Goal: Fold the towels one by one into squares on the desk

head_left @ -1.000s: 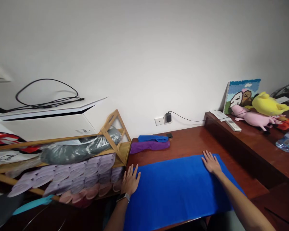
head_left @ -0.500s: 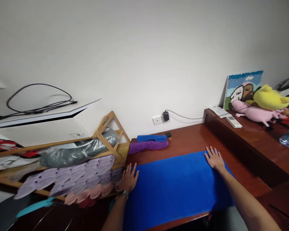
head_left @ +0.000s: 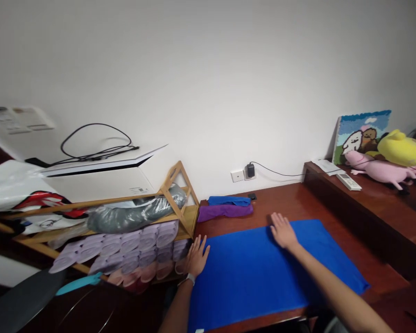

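A bright blue cloth (head_left: 242,273) lies spread flat over a reddish-brown wooden desk (head_left: 277,201). My left hand (head_left: 197,256), with a watch at the wrist, rests at the cloth's left edge, fingers apart. On the cloth's far edge, right of its middle, lies my right hand (head_left: 283,231), flat with fingers stretched out. Neither hand grips anything. Beyond the cloth, near the wall, are a folded purple cloth (head_left: 225,212) and a folded blue cloth (head_left: 229,200) behind it.
At left stands a wooden rack (head_left: 187,217) with several pale purple slippers (head_left: 149,236) and a plastic-wrapped grey bundle (head_left: 135,215). A plugged-in black adapter (head_left: 250,170) trails a cord. On the raised right ledge lie a remote (head_left: 349,181) and a pink plush pig (head_left: 377,169).
My right hand has slid left along the cloth's far edge, away from its right corner. My left hand stays at the left edge. The view has shifted slightly.
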Demonstrator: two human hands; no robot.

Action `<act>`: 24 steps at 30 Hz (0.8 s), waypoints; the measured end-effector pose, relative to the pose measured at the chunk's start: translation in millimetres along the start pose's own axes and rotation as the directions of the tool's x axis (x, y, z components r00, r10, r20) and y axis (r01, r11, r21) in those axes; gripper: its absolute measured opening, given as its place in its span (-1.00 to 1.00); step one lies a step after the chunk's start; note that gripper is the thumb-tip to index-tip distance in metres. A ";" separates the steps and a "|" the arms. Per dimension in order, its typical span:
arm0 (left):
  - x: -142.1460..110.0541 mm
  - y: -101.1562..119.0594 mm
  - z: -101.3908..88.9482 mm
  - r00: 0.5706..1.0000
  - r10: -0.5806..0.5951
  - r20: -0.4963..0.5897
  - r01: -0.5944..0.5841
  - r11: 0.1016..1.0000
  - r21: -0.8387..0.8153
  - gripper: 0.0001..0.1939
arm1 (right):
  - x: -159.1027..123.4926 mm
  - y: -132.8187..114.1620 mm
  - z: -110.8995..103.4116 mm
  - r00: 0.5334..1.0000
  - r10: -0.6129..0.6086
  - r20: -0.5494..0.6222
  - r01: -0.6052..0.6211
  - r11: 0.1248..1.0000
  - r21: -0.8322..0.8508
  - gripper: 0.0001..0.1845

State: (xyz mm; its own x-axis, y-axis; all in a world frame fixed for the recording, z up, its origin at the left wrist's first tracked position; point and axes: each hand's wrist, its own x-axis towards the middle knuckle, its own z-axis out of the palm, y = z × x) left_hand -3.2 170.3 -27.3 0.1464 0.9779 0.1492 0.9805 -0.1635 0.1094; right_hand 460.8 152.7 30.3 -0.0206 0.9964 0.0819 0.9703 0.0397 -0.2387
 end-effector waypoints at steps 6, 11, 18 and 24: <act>-2.3 1.7 1.4 1.000 0.002 -0.027 -0.003 1.000 -0.022 -0.36 | -9.0 -171.1 50.8 0.935 -0.332 0.125 0.294 0.922 0.253 -0.25; -0.9 0.3 2.9 0.999 -0.001 -0.034 0.000 1.000 -0.030 -0.36 | -9.3 -143.3 58.0 0.942 -0.307 0.137 0.275 0.938 0.212 -0.25; 0.6 0.7 6.2 0.998 0.000 -0.068 -0.002 1.000 -0.021 -0.36 | -22.8 95.1 17.1 0.981 0.154 0.117 -0.146 0.987 -0.072 -0.20; 1.6 -0.3 5.6 0.997 0.018 -0.080 -0.019 1.000 -0.002 -0.36 | -45.0 229.0 11.3 0.948 0.316 0.035 -0.310 0.943 -0.119 -0.14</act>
State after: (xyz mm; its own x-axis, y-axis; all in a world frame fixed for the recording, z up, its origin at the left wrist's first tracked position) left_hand -2.6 172.7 -32.6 0.1535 0.9612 0.2290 0.9772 -0.1820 0.1090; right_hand 681.2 117.8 -39.0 0.2789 0.9598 -0.0322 0.9502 -0.2807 -0.1355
